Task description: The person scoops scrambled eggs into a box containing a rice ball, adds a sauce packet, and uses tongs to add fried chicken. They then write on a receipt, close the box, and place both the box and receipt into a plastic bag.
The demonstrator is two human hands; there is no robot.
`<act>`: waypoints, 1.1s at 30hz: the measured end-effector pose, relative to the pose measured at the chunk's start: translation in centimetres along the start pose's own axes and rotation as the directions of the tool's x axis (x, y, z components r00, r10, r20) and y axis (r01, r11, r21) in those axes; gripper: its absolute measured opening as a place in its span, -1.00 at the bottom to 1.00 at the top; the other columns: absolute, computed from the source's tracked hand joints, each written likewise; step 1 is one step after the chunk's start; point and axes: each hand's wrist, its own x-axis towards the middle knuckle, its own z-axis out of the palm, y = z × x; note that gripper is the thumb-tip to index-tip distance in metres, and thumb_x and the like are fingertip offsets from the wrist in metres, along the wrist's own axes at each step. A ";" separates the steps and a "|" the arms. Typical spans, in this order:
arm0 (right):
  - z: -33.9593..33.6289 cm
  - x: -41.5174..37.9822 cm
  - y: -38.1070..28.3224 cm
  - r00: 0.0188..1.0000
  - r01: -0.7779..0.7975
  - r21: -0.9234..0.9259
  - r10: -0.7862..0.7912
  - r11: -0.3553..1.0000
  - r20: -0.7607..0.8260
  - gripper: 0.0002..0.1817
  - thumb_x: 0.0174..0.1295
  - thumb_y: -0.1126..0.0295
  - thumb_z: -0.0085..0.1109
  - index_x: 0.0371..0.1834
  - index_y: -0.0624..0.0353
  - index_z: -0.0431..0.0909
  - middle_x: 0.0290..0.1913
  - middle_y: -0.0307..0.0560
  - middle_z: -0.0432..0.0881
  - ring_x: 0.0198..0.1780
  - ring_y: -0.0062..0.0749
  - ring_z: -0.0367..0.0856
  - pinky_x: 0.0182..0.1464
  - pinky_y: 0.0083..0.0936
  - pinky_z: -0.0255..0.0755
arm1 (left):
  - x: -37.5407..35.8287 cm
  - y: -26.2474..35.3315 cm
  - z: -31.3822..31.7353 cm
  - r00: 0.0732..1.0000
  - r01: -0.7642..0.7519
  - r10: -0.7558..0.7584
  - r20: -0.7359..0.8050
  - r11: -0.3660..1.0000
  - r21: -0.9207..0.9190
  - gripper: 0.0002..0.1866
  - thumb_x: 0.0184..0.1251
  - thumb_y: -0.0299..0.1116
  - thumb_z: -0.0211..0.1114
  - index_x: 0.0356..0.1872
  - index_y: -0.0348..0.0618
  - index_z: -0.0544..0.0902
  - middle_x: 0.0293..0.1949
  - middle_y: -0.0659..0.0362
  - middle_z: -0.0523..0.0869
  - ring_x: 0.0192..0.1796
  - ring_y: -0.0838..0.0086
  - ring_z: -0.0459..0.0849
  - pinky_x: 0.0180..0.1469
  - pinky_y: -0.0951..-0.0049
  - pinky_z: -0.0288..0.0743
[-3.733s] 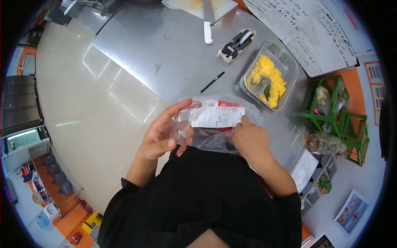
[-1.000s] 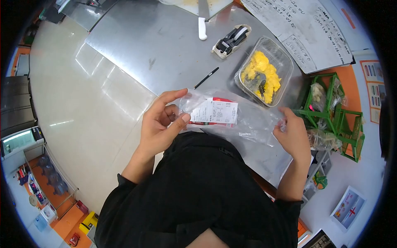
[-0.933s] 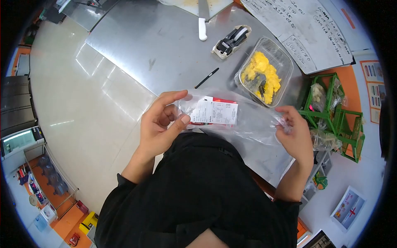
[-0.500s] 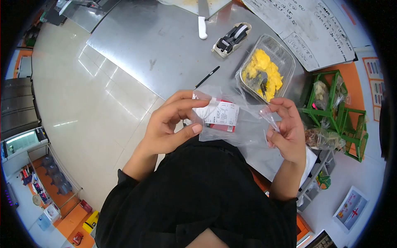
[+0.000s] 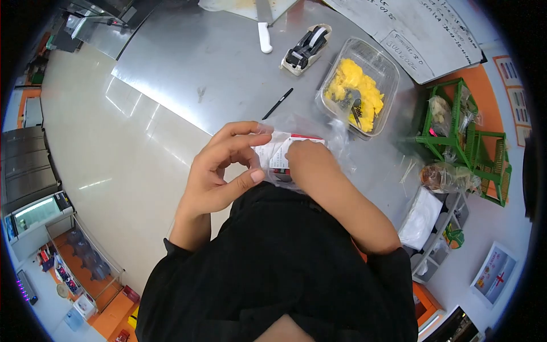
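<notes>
A clear plastic bag (image 5: 285, 181) is at the table's near edge, close to my body. Inside or beneath its film lies a red packet with a white printed label (image 5: 279, 155). At the bag's left side is my left hand (image 5: 219, 165), curved into a C with the film between thumb and fingers. My right hand (image 5: 310, 159) is curled over the label from the right; its fingertips are hidden, so what it grips does not show. Beyond the bag lies a black pen (image 5: 278, 104). A clear container (image 5: 389, 108) of yellow food with a dark-handled utensil stands farther right.
A tape dispenser (image 5: 306, 50), a white-handled knife (image 5: 264, 37) on a cutting board (image 5: 222, 4) and a handwritten whiteboard (image 5: 407, 43) are along the far side. Green baskets (image 5: 456, 117) with bagged goods stand right. The steel table (image 5: 182, 68) ends at left above the tiled floor.
My right hand has moved left from the bag's right side to the packet's label, covering part of it. My left hand keeps its curved grip. The view has shifted slightly.
</notes>
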 end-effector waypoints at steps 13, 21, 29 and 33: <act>5.1 2.9 4.5 0.899 -0.434 -0.075 0.438 0.898 0.031 -0.35 0.14 -0.02 0.39 0.04 0.35 0.50 -0.07 0.11 0.71 -0.03 -0.05 0.73 -0.07 -0.26 0.60 | -0.8 -0.2 -0.1 0.998 0.061 -0.061 0.029 0.998 -0.009 -0.60 0.24 -0.56 0.36 0.13 -0.26 0.64 0.19 0.02 0.54 -0.20 0.52 0.68 -0.09 0.50 0.61; -0.8 -6.3 0.6 0.508 -0.246 -0.394 -0.228 0.886 -0.831 -0.50 0.06 0.13 0.43 -0.03 0.16 0.49 -0.17 0.03 0.62 -0.22 -0.16 0.64 -0.04 -0.27 0.51 | -0.5 -0.2 -0.8 0.999 0.037 -0.037 0.019 0.999 0.004 -0.56 0.21 -0.53 0.39 0.16 -0.28 0.62 0.20 -0.01 0.53 -0.20 0.50 0.69 -0.12 0.50 0.61; -2.1 -8.2 7.6 0.749 -0.067 0.694 0.496 0.717 -0.440 -0.31 0.15 0.36 0.42 0.32 0.15 0.29 -0.12 -0.04 0.62 -0.07 -0.20 0.63 0.00 -0.24 0.50 | -0.4 -0.2 -0.6 0.999 0.042 -0.042 0.007 0.998 -0.037 -0.48 0.18 -0.51 0.41 0.23 -0.26 0.57 0.25 -0.04 0.48 -0.10 0.48 0.67 -0.07 0.44 0.65; -3.5 -7.0 4.2 0.904 0.365 0.930 0.224 0.041 -0.364 -0.17 0.12 0.50 0.44 0.42 0.11 0.12 -0.06 -0.02 0.62 0.01 -0.40 0.61 0.04 -0.37 0.53 | 0.8 0.3 0.9 0.991 0.068 -0.066 0.114 0.998 -0.018 -0.34 0.15 -0.34 0.48 0.30 -0.27 0.49 0.28 -0.07 0.43 -0.05 0.38 0.67 -0.01 0.36 0.66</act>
